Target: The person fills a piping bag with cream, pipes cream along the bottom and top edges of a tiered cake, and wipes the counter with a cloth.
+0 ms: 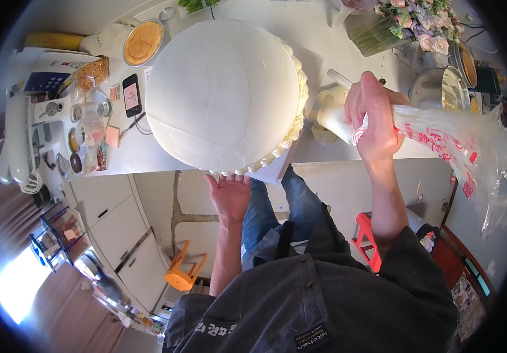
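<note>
A large round cake (221, 88) covered in smooth white frosting sits at the table's front edge. Piped cream (298, 100) in a shell-like row lines its right rim and part of the front. My left hand (230, 197) is palm up at the front rim, thumb apart and fingers stretched toward the cake's underside; their tips are hidden. To the right of the cake, my right hand (377, 120) is wrapped round a piping bag (436, 132) printed in red, its narrow end pointing left toward the rim. Pale cream lies in a bowl (327, 132) below the bag's tip.
A phone (131, 95), jars (88, 132) and an orange-filled round tin (143, 43) stand on the left. Flowers (424, 26) and a metal bowl (439, 88) are at the right. On the floor are an orange stool (184, 267) and a red stool (366, 241).
</note>
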Demonstrator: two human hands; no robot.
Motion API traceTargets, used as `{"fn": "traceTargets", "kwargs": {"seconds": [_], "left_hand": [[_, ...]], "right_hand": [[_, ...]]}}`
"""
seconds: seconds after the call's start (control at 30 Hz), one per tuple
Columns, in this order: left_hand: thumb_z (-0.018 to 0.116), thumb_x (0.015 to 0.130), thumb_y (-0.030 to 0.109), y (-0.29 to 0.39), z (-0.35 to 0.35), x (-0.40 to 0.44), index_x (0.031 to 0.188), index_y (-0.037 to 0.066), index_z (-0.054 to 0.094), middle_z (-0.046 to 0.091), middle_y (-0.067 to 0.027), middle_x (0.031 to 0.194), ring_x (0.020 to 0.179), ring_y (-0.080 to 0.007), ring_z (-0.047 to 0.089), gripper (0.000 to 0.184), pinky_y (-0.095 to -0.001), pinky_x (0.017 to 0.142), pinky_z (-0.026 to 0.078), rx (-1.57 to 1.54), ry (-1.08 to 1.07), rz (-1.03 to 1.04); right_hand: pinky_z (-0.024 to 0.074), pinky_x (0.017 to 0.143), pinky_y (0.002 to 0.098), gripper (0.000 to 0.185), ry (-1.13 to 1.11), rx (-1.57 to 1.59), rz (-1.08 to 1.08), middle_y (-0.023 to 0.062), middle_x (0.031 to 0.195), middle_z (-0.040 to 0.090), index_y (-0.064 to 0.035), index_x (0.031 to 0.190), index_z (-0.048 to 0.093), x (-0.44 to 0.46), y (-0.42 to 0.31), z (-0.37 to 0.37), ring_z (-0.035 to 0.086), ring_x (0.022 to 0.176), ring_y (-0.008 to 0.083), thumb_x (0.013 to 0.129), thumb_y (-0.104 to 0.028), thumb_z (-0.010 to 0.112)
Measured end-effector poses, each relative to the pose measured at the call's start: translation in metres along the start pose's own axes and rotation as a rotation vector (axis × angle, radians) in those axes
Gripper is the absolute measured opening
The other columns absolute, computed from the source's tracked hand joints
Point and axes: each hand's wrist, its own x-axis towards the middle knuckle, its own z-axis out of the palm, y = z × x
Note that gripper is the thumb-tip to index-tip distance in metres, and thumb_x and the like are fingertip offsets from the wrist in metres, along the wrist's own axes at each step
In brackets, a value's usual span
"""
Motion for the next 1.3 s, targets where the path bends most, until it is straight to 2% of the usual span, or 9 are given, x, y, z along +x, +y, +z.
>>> {"fn": "traceTargets", "kwargs": {"seconds": [0.27,0.67,0.77,0.87,1.03,1.1,1.2,1.23,1.3], "left_hand": [[0.044,0.101,0.054,-0.002,0.010,0.001,0.126,0.004,0.055,0.060,-0.0117,0.127,0.125,-0.0266,0.051,0.057,-0.0431,0.111,0.037,0.018,0.092,0.033],[0.043,0.101,0.054,0.007,-0.019,0.006,0.128,0.005,0.053,0.056,-0.0124,0.132,0.126,-0.0276,0.049,0.057,-0.0435,0.111,0.036,-0.021,-0.093,-0.005],[0.043,0.102,0.054,0.004,-0.001,0.002,0.130,0.005,0.052,0.055,-0.0121,0.134,0.127,-0.0286,0.048,0.057,-0.0436,0.111,0.035,0.021,0.063,0.048],[0.043,0.100,0.057,0.003,0.004,0.001,0.119,0.008,0.049,0.050,-0.0119,0.126,0.121,-0.0281,0.045,0.052,-0.0485,0.107,0.034,0.029,0.143,0.082],[0.042,0.101,0.056,0.004,0.007,-0.002,0.133,0.007,0.044,0.044,-0.0130,0.142,0.132,-0.0298,0.038,0.058,-0.0475,0.111,0.029,0.095,0.089,0.065],[0.041,0.101,0.056,0.005,0.005,-0.002,0.137,0.007,0.041,0.041,-0.0132,0.145,0.135,-0.0305,0.036,0.060,-0.0472,0.113,0.028,0.093,0.065,0.054],[0.041,0.102,0.055,0.000,0.008,-0.004,0.140,0.007,0.038,0.040,-0.0136,0.145,0.138,-0.0314,0.034,0.062,-0.0475,0.116,0.025,0.091,0.047,0.057],[0.040,0.102,0.055,-0.001,0.007,-0.004,0.140,0.006,0.038,0.039,-0.0139,0.145,0.139,-0.0316,0.033,0.063,-0.0479,0.117,0.024,0.095,0.052,0.063],[0.040,0.102,0.055,-0.005,0.006,-0.004,0.140,0.005,0.037,0.039,-0.0144,0.145,0.140,-0.0322,0.032,0.063,-0.0488,0.118,0.023,0.100,0.074,0.072]], "right_hand": [[0.0241,0.041,0.0314,0.049,-0.004,-0.033,-0.010,0.0044,0.045,0.035,-0.0048,0.052,0.038,0.002,-0.005,0.000,0.031,0.038,0.0144,0.099,-0.013,0.048],[0.0243,0.042,0.0316,0.049,-0.007,-0.025,0.005,0.0045,0.045,0.035,-0.0057,0.051,0.037,0.007,0.000,-0.001,0.030,0.038,0.0139,0.098,-0.014,0.049],[0.0243,0.042,0.0317,0.049,-0.007,-0.018,0.008,0.0045,0.045,0.035,-0.0059,0.051,0.037,0.008,-0.003,0.000,0.031,0.038,0.0140,0.098,-0.015,0.049],[0.0251,0.043,0.0317,0.049,0.027,-0.032,0.022,0.0045,0.045,0.035,-0.0055,0.052,0.038,0.009,0.001,0.000,0.032,0.038,0.0143,0.098,-0.014,0.049],[0.0286,0.046,0.0319,0.048,0.084,0.164,-0.019,0.0039,0.047,0.034,-0.0083,0.056,0.037,0.007,-0.006,0.000,0.032,0.041,0.0148,0.101,-0.020,0.043],[0.0323,0.045,0.0307,0.039,0.023,0.336,-0.073,0.0038,0.050,0.038,-0.0014,0.069,0.055,0.009,-0.005,-0.010,0.036,0.042,0.0136,0.103,-0.020,0.048],[0.0320,0.046,0.0312,0.043,0.008,0.388,-0.096,0.0046,0.050,0.038,-0.0039,0.063,0.047,0.007,-0.012,-0.021,0.035,0.042,0.0146,0.103,-0.022,0.046],[0.0304,0.045,0.0314,0.048,0.048,0.324,-0.073,0.0048,0.049,0.037,-0.0078,0.059,0.039,0.006,-0.020,-0.021,0.033,0.042,0.0149,0.104,-0.024,0.041],[0.0300,0.046,0.0315,0.049,0.053,0.338,-0.045,0.0047,0.049,0.036,-0.0087,0.059,0.038,0.001,-0.029,-0.028,0.032,0.042,0.0147,0.105,-0.026,0.039]]}}
